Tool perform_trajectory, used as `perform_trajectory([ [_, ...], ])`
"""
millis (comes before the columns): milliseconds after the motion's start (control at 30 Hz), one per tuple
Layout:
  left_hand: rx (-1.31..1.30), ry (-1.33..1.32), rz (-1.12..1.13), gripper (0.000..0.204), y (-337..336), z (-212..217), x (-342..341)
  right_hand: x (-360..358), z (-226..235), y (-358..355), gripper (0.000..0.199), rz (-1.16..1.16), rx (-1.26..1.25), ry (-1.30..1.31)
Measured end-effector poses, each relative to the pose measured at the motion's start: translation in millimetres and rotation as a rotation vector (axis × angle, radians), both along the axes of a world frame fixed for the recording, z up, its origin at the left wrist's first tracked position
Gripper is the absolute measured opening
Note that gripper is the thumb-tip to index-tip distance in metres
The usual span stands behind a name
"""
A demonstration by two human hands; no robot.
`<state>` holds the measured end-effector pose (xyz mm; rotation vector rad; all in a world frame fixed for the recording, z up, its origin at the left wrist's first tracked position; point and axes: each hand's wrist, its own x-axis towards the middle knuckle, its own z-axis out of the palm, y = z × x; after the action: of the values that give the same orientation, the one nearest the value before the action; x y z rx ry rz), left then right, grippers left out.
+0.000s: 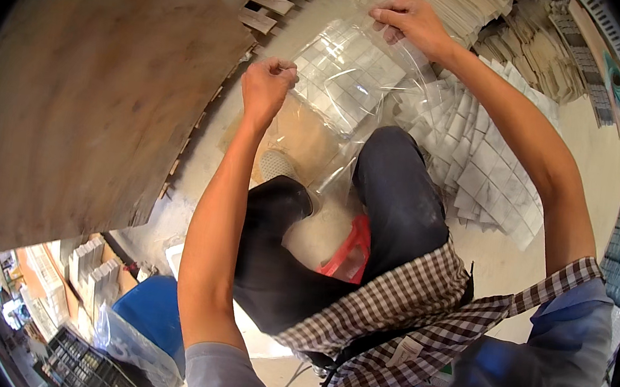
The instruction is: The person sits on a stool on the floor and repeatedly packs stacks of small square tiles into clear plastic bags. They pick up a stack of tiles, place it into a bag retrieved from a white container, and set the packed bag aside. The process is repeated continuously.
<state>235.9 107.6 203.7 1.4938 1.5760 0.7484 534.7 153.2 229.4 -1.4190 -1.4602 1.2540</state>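
Observation:
A sheet of clear plastic film (335,94) is stretched between my two raised hands. My left hand (268,87) is closed, its fingertips pinching the film's near left side. Farther off, my right hand (412,27) is closed on the far right part of the film, thumb against fingers. Under the film lies a grey-white marble-look mosaic tile sheet (332,52), seen through its glare. A brownish flat sheet (303,134) lies on the floor nearer to me. To the right, several more mosaic tile sheets (489,178) lie fanned in overlapping layers.
A large brown board (93,95) fills the left side. Stacked cardboard (450,8) stands at the far side, with wooden slats (269,8) left of it. A red plastic object (353,251) shows between my knees. A blue bin (154,309) and black crate (92,363) are at lower left.

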Motion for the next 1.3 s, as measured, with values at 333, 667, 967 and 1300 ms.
perform_trajectory([
  [333, -0.074, 0.336, -0.133, 0.023, 81, -134, 12, 31, -159, 101, 0.027, 0.082, -0.404, -0.153],
  [667, -0.328, 0.317, -0.076, 0.023, 100, -241, 19, 21, -278, 139, 0.021, 0.015, -0.456, -0.159],
  [967, -0.355, 0.245, 0.013, 0.024, 112, -300, 12, 36, -355, 169, 0.025, 0.136, -0.220, -0.295],
  [1300, -0.526, -0.301, 0.220, 0.023, 128, -305, -11, 37, -356, 178, 0.021, -0.096, -0.446, -0.132],
])
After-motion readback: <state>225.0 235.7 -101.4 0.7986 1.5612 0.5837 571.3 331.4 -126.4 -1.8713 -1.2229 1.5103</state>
